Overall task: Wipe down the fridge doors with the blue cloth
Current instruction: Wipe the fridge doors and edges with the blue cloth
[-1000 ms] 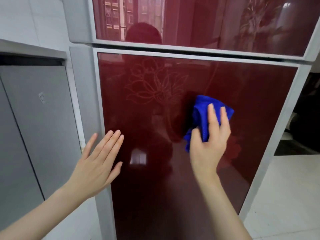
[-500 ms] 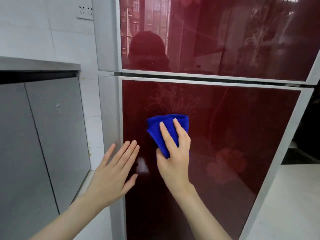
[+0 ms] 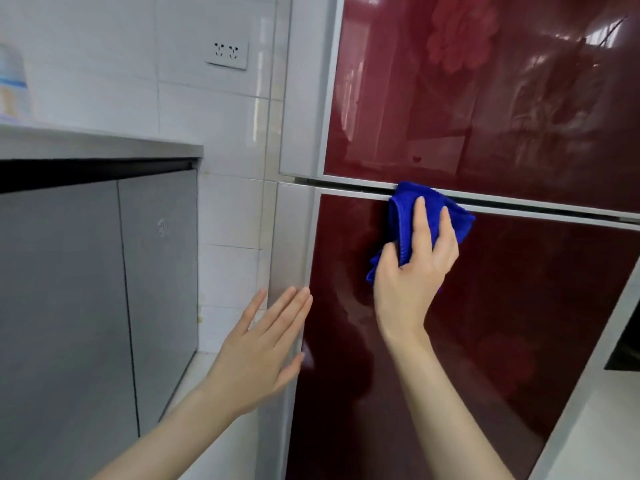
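The fridge has two glossy dark red doors with silver frames: an upper door (image 3: pixel 485 98) and a lower door (image 3: pixel 485 323). My right hand (image 3: pixel 412 271) presses the bunched blue cloth (image 3: pixel 408 202) against the top of the lower door, with the cloth's upper edge over the gap between the doors. My left hand (image 3: pixel 263 351) is flat with fingers spread, against the lower door's silver left edge.
A grey cabinet (image 3: pixel 104 289) under a countertop (image 3: pixel 104 143) stands left of the fridge. White wall tiles with a double socket (image 3: pixel 227 55) fill the corner. A pale bottle (image 3: pixel 12 84) stands on the counter. A strip of white floor (image 3: pixel 606 445) shows at lower right.
My right hand has carried the cloth up the lower door to its top edge at the gap. The view has swung up and left. My left hand stays at the door's left edge.
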